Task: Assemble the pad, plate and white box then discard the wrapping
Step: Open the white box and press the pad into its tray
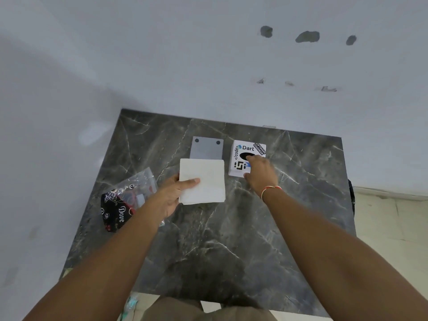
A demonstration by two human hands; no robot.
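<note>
A square white pad (206, 181) lies over the near edge of a grey metal plate (206, 149) with two dark holes at its far corners. My left hand (172, 195) grips the pad's left edge, thumb on top. To the right sits a white box (243, 156) covered in stickers, one reading "Dart". My right hand (259, 173) rests on the box's near right corner, fingers curled over its top and thumb at its front edge. A clear plastic wrapping (136, 186) lies at the left of the table.
The dark marble table (220, 239) stands in a corner between white walls. A black "Dove" pouch (114, 212) sits under the wrapping near the table's left edge. Pale floor tiles show to the right and below.
</note>
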